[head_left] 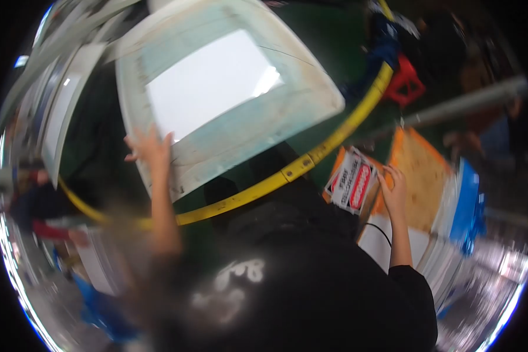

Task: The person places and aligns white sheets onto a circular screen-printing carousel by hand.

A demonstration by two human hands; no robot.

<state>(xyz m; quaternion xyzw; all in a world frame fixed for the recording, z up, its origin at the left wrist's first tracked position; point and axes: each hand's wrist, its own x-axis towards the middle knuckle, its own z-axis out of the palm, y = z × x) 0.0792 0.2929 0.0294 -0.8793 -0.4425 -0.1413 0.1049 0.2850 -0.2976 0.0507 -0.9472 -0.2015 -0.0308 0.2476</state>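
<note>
My left hand lies with its fingers spread on the near left part of a pale, worn board with rounded corners. Beside its fingertips, a white rectangular sheet lies flat on the board. On the right, my right hand has loosely curved fingers, apart from the thumb, at the edge of a box with a red, white and black warning label. Nothing is visibly gripped in it, though the fingertips are small and blurred. An orange-edged wooden panel is just beyond that hand.
A curved yellow rail runs between my body and the board. Another pale board stands at the left. Blue plastic and a grey bar are at the right. A co-worker's blurred dark sleeve shows at the far left.
</note>
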